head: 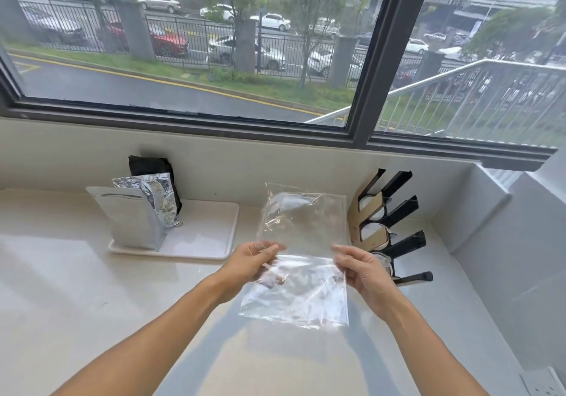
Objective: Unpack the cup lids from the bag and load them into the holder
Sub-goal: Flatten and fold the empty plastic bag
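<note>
A clear plastic bag (301, 230) is held up over the pale counter, folded across its middle, and looks empty. My left hand (255, 262) pinches the fold at its left side. My right hand (364, 268) pinches it at the right side. Just right of the bag, a black and brown slotted lid holder (389, 227) leans against the back wall. Clear cup lids (372, 232) sit in its slots, partly hidden by the dividers.
A white tray (208, 233) at the back left carries a silver foil pouch (131, 218), a crumpled foil bag (159, 199) and a black bag (150, 166). A window fills the back wall. A raised ledge (490, 212) borders the counter on the right.
</note>
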